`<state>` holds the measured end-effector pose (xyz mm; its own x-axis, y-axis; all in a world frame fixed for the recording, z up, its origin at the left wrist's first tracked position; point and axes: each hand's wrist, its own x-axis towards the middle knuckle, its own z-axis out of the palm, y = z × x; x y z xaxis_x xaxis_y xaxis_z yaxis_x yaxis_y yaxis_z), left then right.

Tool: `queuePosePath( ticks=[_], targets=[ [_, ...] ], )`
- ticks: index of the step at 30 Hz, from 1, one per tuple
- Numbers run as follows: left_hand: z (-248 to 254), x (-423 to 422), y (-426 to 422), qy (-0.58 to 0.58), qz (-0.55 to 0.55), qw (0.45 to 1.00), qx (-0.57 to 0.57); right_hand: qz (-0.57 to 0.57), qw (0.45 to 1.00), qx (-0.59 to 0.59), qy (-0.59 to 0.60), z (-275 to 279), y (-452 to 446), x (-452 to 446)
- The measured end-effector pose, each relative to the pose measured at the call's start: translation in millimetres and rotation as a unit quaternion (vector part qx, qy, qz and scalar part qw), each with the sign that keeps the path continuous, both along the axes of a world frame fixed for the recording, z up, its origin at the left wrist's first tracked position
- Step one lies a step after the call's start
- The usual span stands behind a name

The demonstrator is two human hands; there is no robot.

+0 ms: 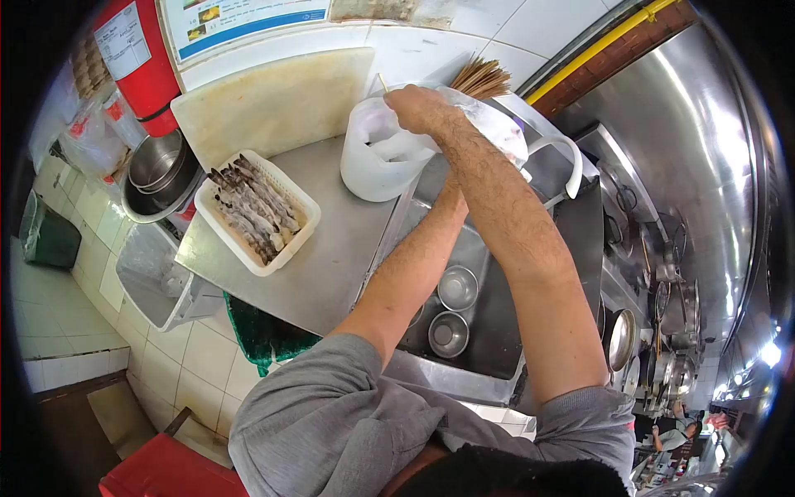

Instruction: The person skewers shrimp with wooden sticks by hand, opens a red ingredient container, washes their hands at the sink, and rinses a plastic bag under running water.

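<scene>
My right hand [416,109] is closed over the rim of a white plastic tub [370,166], and the tip of a thin pale stick [383,81] sticks out from its fingers. Inside the tub is something whitish that I cannot make out. My left forearm [422,257] passes under the right one, which hides the left hand. Just beyond the crossed arms is a whitish, partly see-through container [490,124]; a curved white handle [571,157] shows beside it. A bundle of thin wooden sticks [480,80] stands against the tiled wall.
On the steel counter [331,273], a white rectangular basket [308,217] holds raw prawns [257,207]. Behind it leans a cutting board [265,108]. Two metal bowls [457,287] lie in the sink [489,356]. Left are stacked pots [157,161] and a grey bin [149,277]; pans hang right.
</scene>
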<state>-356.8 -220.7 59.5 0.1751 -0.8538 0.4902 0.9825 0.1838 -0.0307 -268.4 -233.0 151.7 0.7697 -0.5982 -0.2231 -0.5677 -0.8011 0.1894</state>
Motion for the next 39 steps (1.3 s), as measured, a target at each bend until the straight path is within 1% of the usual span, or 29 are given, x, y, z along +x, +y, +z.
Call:
queuePosePath(
  ticks=[8,11,13,14,16,17,18,19,20,21,22,23,24,25,26,27,29,30,31,33,34,35,36,37,39],
  targets=[
    [24.3,10.6,0.9,0.054,0.022,0.992,-0.112,0.03,0.997,-0.028,0.059,-5.1,-4.0,4.8],
    [24.3,11.4,0.0,0.067,0.016,0.987,-0.143,0.027,0.998,-0.025,0.055,-4.7,-3.4,4.5],
    [6.1,9.9,-11.6,0.064,-0.001,0.988,-0.142,0.026,0.998,-0.025,0.045,-3.1,-2.3,1.1],
    [-8.7,8.0,-20.3,0.054,-0.016,0.991,-0.12,0.025,0.999,-0.022,0.035,-1.1,-2.1,-2.1],
    [-72.2,7.0,-55.0,-0.001,-0.084,0.996,-0.017,0.024,0.999,-0.016,0.022,-1.0,-3.4,-8.7],
    [-79.9,11.7,-45.1,-0.078,-0.069,0.992,0.068,0.011,1.0,-0.019,-0.006,0.5,-8.8,-15.7],
    [-86.9,16.7,-34.6,-0.154,-0.065,0.975,0.148,-0.003,0.999,-0.021,-0.034,1.2,-14.8,-25.0],
    [-88.7,17.6,-21.7,-0.159,-0.068,0.974,0.149,-0.007,0.999,-0.02,-0.038,0.7,-23.0,-38.5],
    [-88.5,16.9,-11.3,-0.256,0.013,0.951,0.175,-0.013,0.997,-0.03,-0.07,0.6,-30.9,-56.7],
    [-87.8,16.5,-3.2,-0.349,0.094,0.911,0.196,-0.02,0.994,-0.039,-0.102,-2.0,-40.0,-77.0],
    [-85.7,17.1,3.5,-0.405,0.134,0.884,0.191,-0.027,0.993,-0.039,-0.105,-7.7,-49.9,-99.9],
    [-95.7,17.0,3.1,-0.409,0.127,0.884,0.188,-0.034,0.991,-0.012,-0.132,-16.3,-60.5,-125.4],
    [-112.5,15.3,-0.3,-0.48,0.184,0.827,0.226,-0.042,0.986,0.013,-0.159,-25.5,-67.9,-149.6],
    [-117.3,11.8,0.6,-0.546,0.238,0.761,0.259,-0.054,0.985,0.013,-0.164,-35.2,-71.0,-173.0],
    [-121.3,5.2,-0.3,-0.546,0.34,0.733,0.221,-0.071,0.975,0.072,-0.198,-46.5,-72.9,-196.4],
    [-111.6,0.9,3.3,-0.553,0.331,0.734,0.215,-0.087,0.96,0.131,-0.232,-53.9,-70.3,-215.1],
    [-86.4,-9.5,7.2,-0.654,0.44,0.602,0.129,-0.116,0.961,0.118,-0.222,-60.2,-61.1,-238.0],
    [-85.4,-18.9,1.4,-0.656,0.46,0.592,0.089,-0.12,0.949,0.13,-0.261,-72.4,-65.2,-249.7],
    [-85.5,-28.0,-5.0,-0.658,0.457,0.593,0.082,-0.123,0.935,0.14,-0.301,-81.2,-67.9,-260.1],
    [-90.0,-45.0,-18.9,-0.695,0.388,0.598,0.097,-0.15,0.923,0.138,-0.327,-88.9,-70.2,-277.2],
    [-94.7,-52.8,-26.2,-0.699,0.385,0.596,0.089,-0.185,0.92,0.133,-0.319,-89.1,-68.0,-284.8],
    [-100.1,-60.6,-32.5,-0.708,0.412,0.57,0.056,-0.221,0.915,0.13,-0.312,-88.9,-65.9,-294.2],
    [-101.7,-69.1,-35.6,-0.716,0.437,0.544,0.022,-0.208,0.913,0.114,-0.331,-91.6,-65.6,-305.8],
    [-103.4,-78.3,-38.6,-0.72,0.431,0.544,0.013,-0.217,0.909,0.113,-0.338,-93.5,-66.2,-317.9],
    [-102.1,-95.8,-42.3,-0.767,0.391,0.509,0.005,-0.248,0.884,0.174,-0.356,-97.8,-68.3,-339.6]
  ],
)
